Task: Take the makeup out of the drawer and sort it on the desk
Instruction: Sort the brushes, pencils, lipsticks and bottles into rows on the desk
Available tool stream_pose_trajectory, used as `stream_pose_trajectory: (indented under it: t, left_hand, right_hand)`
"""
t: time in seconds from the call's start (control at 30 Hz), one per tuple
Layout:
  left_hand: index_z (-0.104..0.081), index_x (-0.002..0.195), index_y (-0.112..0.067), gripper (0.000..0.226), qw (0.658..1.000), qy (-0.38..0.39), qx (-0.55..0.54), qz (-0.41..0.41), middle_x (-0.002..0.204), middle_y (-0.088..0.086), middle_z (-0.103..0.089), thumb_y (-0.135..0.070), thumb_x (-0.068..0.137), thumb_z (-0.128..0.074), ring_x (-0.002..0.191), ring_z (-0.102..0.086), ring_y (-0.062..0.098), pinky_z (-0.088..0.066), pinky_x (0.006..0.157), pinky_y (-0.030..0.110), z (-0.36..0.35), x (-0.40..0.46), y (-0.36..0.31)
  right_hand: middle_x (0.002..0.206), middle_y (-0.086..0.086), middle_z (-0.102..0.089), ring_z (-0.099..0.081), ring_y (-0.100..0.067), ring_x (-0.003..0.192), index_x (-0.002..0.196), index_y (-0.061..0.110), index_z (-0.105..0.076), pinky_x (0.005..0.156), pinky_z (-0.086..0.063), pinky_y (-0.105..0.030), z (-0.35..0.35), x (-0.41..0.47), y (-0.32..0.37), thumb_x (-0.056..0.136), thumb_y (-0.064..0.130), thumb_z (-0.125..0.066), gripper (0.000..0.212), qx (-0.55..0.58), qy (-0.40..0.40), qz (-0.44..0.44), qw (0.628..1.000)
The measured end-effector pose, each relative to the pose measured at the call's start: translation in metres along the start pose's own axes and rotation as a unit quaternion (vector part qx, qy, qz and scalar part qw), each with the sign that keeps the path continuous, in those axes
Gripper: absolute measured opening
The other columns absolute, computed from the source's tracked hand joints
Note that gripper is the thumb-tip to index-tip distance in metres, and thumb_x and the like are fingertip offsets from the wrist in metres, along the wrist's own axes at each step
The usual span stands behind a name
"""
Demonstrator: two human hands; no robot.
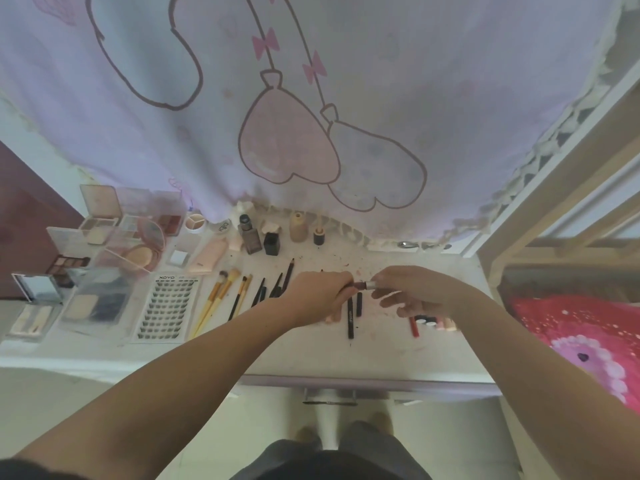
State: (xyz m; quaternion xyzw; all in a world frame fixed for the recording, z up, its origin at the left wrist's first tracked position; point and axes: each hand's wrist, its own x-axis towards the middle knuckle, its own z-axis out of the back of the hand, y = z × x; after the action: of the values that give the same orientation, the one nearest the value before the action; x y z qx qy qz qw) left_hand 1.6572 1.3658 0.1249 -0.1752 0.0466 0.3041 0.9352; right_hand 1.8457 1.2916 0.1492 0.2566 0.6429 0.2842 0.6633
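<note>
Both hands meet above the middle of the white desk (pixel 311 355). My left hand (pixel 320 292) grips one end of a small dark lipstick tube (pixel 360 284). My right hand (pixel 412 289) pinches its silver end. Below them lie black pencils (pixel 350 318) and, to the right, a short row of lipsticks (pixel 429 322). Brushes (pixel 221 299) and more dark pencils (pixel 277 284) lie in a line to the left. Bottles (pixel 251 233) stand along the back. Palettes and compacts (pixel 104 237) fill the left end, beside a lash card (pixel 169 308).
A lilac curtain with a pink cartoon print (pixel 294 133) hangs behind the desk. A white bed frame (pixel 554 209) and a red patterned blanket (pixel 581 341) stand at the right. The drawer front with its handle (pixel 329 398) shows under the desk edge.
</note>
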Motion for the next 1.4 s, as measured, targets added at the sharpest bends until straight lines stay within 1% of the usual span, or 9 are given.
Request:
stream_pose_trajectory:
  t: [0.1,0.3,0.4,0.63,0.77,0.87,1.0,1.2,1.4]
  left_hand:
    - [-0.050,0.100,-0.020,0.029,1.000,0.006,-0.007,0.006,0.069,-0.010,-0.048,-0.041,0.101,-0.030,0.062,-0.052,0.017,-0.036,0.051,0.026,-0.006,0.006,-0.003]
    - [-0.049,0.097,-0.019,0.029,0.998,0.033,-0.042,0.029,0.068,-0.009,-0.051,-0.041,0.100,-0.031,0.061,-0.054,0.017,-0.043,0.057,0.031,-0.014,0.014,-0.001]
    - [-0.048,0.104,-0.021,0.026,0.992,0.050,-0.098,0.058,0.073,-0.008,-0.056,-0.041,0.100,-0.032,0.061,-0.052,0.012,-0.041,0.056,0.027,-0.024,0.015,0.001]
    - [-0.045,0.114,-0.021,0.024,0.982,0.094,-0.137,0.093,0.071,-0.008,-0.050,-0.034,0.102,-0.029,0.059,-0.047,0.009,-0.034,0.051,0.023,-0.038,0.038,-0.003]
    - [-0.043,0.113,-0.011,0.019,0.930,0.063,-0.304,0.198,0.079,0.000,-0.058,-0.023,0.102,-0.032,0.061,-0.052,0.013,-0.044,0.056,0.025,-0.045,0.052,-0.005]
    - [-0.048,0.104,-0.010,0.016,0.886,0.034,-0.380,0.264,0.095,0.005,-0.068,-0.023,0.099,-0.040,0.083,-0.064,0.020,-0.052,0.075,0.031,-0.059,0.074,-0.024]
    - [-0.055,0.089,-0.011,0.026,0.919,0.029,-0.277,0.280,0.076,0.000,-0.056,-0.034,0.095,-0.046,0.075,-0.055,0.017,-0.046,0.071,0.031,-0.068,0.093,-0.033]
    - [-0.059,0.105,-0.008,0.043,0.971,0.052,-0.010,0.232,0.107,0.011,-0.058,-0.045,0.095,-0.040,0.106,-0.049,0.027,-0.041,0.080,0.035,-0.068,0.105,-0.034]
    - [-0.059,0.113,-0.010,0.045,0.966,0.086,0.124,0.209,0.119,0.012,-0.054,-0.044,0.097,-0.035,0.110,-0.046,0.027,-0.038,0.088,0.037,-0.078,0.107,-0.030]
  right_hand:
    - [0.057,0.000,-0.057,-0.046,-0.010,0.047,0.086,0.008,-0.065,0.036,-0.032,-0.015,0.004,0.008,-0.005,0.096,0.048,-0.044,0.047,-0.024,-0.017,-0.040,0.999]
    - [0.072,-0.001,-0.060,-0.052,-0.010,0.060,0.090,0.009,-0.062,0.053,-0.040,-0.019,0.037,0.014,-0.016,0.095,0.018,-0.054,0.012,-0.033,-0.019,-0.002,0.999]
    - [0.079,-0.003,-0.062,-0.054,-0.008,0.059,0.094,0.009,-0.060,0.050,-0.042,-0.018,0.059,0.011,-0.022,0.094,0.013,-0.055,0.006,-0.027,-0.029,-0.016,0.999]
    - [0.057,0.002,-0.060,-0.048,-0.011,0.054,0.096,0.006,-0.056,0.049,-0.040,-0.020,0.103,0.000,-0.038,0.096,0.005,-0.048,0.008,0.006,-0.085,-0.041,0.996]
    - [0.092,-0.010,-0.066,-0.059,-0.017,0.074,0.109,0.007,-0.055,0.053,-0.051,-0.022,0.107,-0.004,-0.051,0.094,0.002,-0.050,0.017,0.075,-0.106,-0.048,0.990]
    - [0.095,-0.007,-0.065,-0.061,-0.017,0.078,0.108,0.009,-0.058,0.065,-0.054,-0.029,0.074,0.006,-0.063,0.095,0.012,-0.053,0.014,0.136,-0.111,-0.040,0.984]
    - [0.094,-0.005,-0.067,-0.061,-0.015,0.071,0.108,0.012,-0.049,0.055,-0.051,-0.026,0.022,0.027,-0.079,0.101,0.021,-0.040,0.015,0.059,-0.187,-0.043,0.980]
    - [0.107,-0.006,-0.066,-0.065,-0.022,0.094,0.121,0.007,-0.041,0.071,-0.045,-0.026,-0.017,0.058,-0.091,0.101,0.031,-0.033,0.032,-0.327,-0.219,-0.038,0.919]
    - [0.092,-0.002,-0.060,-0.058,-0.019,0.080,0.112,0.013,-0.043,0.068,-0.039,-0.028,-0.029,0.070,-0.092,0.098,0.028,-0.037,0.021,-0.442,-0.191,-0.053,0.875]
